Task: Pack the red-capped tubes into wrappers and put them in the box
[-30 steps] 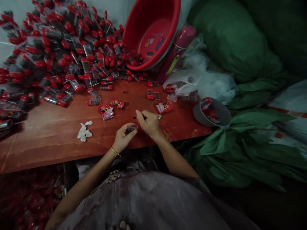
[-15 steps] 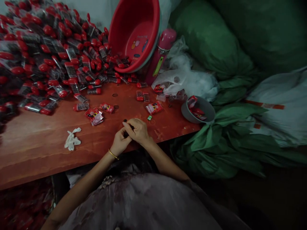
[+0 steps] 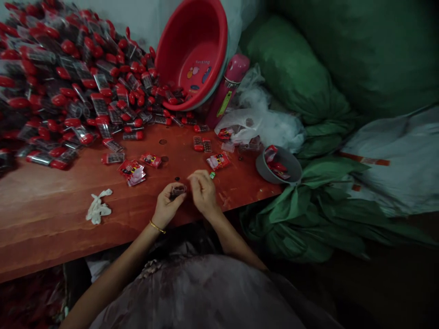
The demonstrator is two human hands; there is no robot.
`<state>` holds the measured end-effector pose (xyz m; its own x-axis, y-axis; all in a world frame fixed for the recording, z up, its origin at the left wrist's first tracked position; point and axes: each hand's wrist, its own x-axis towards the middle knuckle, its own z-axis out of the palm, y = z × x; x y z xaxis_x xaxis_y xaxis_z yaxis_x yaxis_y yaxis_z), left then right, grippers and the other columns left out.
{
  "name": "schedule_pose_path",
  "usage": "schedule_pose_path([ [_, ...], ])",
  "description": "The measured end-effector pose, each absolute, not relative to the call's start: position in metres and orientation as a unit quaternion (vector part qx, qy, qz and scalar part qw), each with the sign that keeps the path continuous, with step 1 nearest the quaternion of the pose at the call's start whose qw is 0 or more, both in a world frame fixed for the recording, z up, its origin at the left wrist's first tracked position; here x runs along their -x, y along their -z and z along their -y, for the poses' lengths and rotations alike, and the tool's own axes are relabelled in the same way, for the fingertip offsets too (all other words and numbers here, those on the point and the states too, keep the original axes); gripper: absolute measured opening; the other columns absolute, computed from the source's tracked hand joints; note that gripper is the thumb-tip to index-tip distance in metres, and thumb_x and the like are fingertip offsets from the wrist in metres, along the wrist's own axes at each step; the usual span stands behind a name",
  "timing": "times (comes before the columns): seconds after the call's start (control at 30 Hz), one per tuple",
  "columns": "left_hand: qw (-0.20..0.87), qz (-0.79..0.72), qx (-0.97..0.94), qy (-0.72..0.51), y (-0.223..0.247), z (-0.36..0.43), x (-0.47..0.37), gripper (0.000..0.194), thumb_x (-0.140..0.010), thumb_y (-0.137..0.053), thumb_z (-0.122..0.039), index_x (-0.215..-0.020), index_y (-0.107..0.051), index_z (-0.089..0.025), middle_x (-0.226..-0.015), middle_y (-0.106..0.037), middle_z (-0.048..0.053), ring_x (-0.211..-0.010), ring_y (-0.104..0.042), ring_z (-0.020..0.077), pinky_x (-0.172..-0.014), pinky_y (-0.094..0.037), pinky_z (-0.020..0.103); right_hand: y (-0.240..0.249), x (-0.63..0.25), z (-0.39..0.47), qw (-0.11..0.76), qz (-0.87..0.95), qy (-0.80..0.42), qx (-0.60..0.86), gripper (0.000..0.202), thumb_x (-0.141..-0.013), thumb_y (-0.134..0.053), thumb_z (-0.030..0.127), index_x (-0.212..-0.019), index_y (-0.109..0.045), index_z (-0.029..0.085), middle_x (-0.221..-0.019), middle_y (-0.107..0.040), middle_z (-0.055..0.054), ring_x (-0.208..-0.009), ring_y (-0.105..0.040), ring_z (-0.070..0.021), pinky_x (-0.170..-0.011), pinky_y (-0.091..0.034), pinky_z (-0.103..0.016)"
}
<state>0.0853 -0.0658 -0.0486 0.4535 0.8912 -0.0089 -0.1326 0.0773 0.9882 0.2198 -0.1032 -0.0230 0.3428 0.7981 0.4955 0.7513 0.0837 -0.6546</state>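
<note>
My left hand, with a gold bangle at its wrist, is closed around a small clear plastic container that looks dark inside. Just to its right, apart from it, is my right hand, fingers curled together and slightly blurred; whatever they hold, if anything, is hidden. Beyond the hands lies a red printed packet, with a small green piece near my right fingertips. More red packets rest to the left on the reddish table.
Clear containers with red caps form a large heap at the left. A red basin leans at the back beside a pink flask. A grey bowl holds red packets near green sacks. A crumpled white item lies left.
My hands were together and are now apart. My right hand has come off my left, uncovering the clear container in the left. The whole view has shifted slightly.
</note>
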Motion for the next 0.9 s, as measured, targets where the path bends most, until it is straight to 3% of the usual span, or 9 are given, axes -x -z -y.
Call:
schedule_pose_path([
  [0.07, 0.625, -0.344, -0.576, -0.399, 0.05, 0.062, -0.08, 0.024, -0.069, -0.068, -0.028, -0.089, -0.061, -0.018, -0.085, -0.065, 0.003, -0.08, -0.06, 0.0151, -0.078, -0.047, 0.028, 0.023, -0.256, 0.105, 0.434, 0.502, 0.021, 0.748, 0.035, -0.093, -0.029, 0.036, -0.086, -0.058, 0.017, -0.085, -0.061, -0.009, -0.086, -0.056, -0.0184, -0.079, -0.044, -0.031],
  [0.17, 0.606, -0.355, -0.578, -0.414, 0.052, 0.056, -0.073, 0.025, -0.069, -0.069, -0.029, -0.09, -0.061, -0.018, -0.088, -0.066, 0.004, -0.083, -0.061, 0.0157, -0.079, -0.048, 0.029, 0.026, -0.318, 0.102, 0.314, 0.345, 0.07, 0.882, 0.033, -0.09, -0.036, 0.037, -0.098, -0.056, 0.012, -0.094, -0.062, -0.015, -0.084, -0.059, -0.0222, -0.075, -0.044, -0.034],
  [0.3, 0.68, -0.372, -0.488, -0.401, 0.051, 0.053, -0.068, 0.033, -0.066, -0.071, -0.032, -0.092, -0.057, -0.018, -0.096, -0.065, 0.006, -0.079, -0.063, 0.0157, -0.064, -0.05, 0.024, 0.036, -0.368, 0.088, 0.171, 0.258, 0.056, 0.949, 0.042, -0.088, -0.044, 0.038, -0.112, -0.051, 0.005, -0.102, -0.061, -0.023, -0.09, -0.062, -0.0286, -0.074, -0.045, -0.037],
  [0.43, 0.765, -0.352, -0.378, -0.383, 0.044, 0.055, -0.061, 0.035, -0.063, -0.071, -0.027, -0.092, -0.055, -0.019, -0.094, -0.066, 0.004, -0.073, -0.064, 0.0152, -0.057, -0.048, 0.022, 0.044, -0.374, 0.077, 0.142, 0.266, 0.036, 0.953, 0.034, -0.086, -0.047, 0.03, -0.106, -0.056, 0.005, -0.103, -0.06, -0.027, -0.093, -0.062, -0.0326, -0.074, -0.046, -0.042],
  [0.6, 0.796, -0.325, -0.318, -0.4, 0.038, 0.055, -0.052, 0.032, -0.059, -0.067, -0.02, -0.088, -0.055, -0.019, -0.08, -0.068, 0.002, -0.065, -0.063, 0.0143, -0.058, -0.048, 0.026, 0.052, -0.368, 0.08, 0.099, 0.314, 0.043, 0.943, 0.028, -0.085, -0.048, 0.025, -0.104, -0.059, 0.007, -0.102, -0.06, -0.024, -0.091, -0.062, -0.032, -0.071, -0.046, -0.04],
  [0.73, 0.803, -0.32, -0.309, -0.396, 0.041, 0.056, -0.049, 0.033, -0.058, -0.065, -0.017, -0.09, -0.056, -0.018, -0.078, -0.068, 0.002, -0.063, -0.062, 0.0139, -0.058, -0.048, 0.026, 0.054, -0.37, 0.087, 0.125, 0.378, 0.046, 0.916, 0.024, -0.084, -0.046, 0.024, -0.094, -0.062, 0.009, -0.097, -0.062, -0.022, -0.084, -0.061, -0.0292, -0.07, -0.044, -0.039],
  [0.9, 0.79, -0.321, -0.343, -0.394, 0.049, 0.057, -0.047, 0.037, -0.06, -0.066, -0.016, -0.095, -0.057, -0.018, -0.082, -0.068, 0.003, -0.068, -0.064, 0.0144, -0.063, -0.049, 0.027, 0.036, -0.343, 0.091, 0.294, 0.423, 0.045, 0.856, 0.03, -0.084, -0.042, 0.036, -0.084, -0.061, 0.013, -0.077, -0.064, -0.013, -0.067, -0.057, -0.0217, -0.066, -0.044, -0.035],
])
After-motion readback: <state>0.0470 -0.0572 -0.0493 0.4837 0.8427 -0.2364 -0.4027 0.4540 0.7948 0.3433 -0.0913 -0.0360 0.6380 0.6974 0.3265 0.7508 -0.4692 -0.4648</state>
